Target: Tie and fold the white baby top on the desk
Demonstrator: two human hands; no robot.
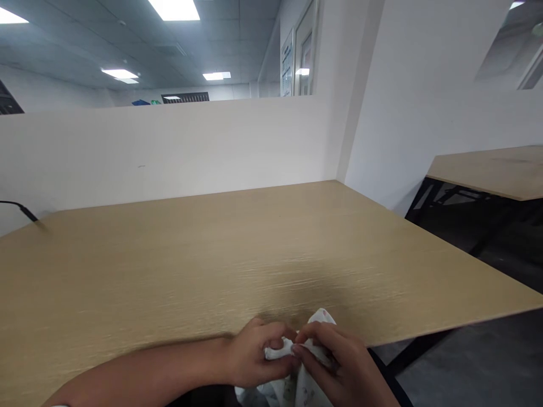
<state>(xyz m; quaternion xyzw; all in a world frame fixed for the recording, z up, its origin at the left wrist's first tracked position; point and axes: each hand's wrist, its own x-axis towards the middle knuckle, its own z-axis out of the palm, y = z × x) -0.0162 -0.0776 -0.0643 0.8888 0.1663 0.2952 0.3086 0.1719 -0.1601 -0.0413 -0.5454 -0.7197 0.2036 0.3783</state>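
Observation:
At the table's front edge, a white cloth [311, 390] with a faint small print is gathered between my hands. My left hand [261, 353] comes in from the left and is closed on a bunched fold of it. Opposite, my right hand [335, 356] pinches the cloth between thumb and fingertips, close against the left fingers. One corner of the cloth pokes up behind the right hand. Its lower part hangs toward my lap and runs out of the bottom of the view. What kind of cloth item it is, I cannot tell.
The wooden table [190, 254] spreads out ahead, with a low white wall [178, 152] along its back. A black cable [27, 212] reaches over its far left corner. To the right, beyond a gap, stands a second table [492, 167] with dark legs.

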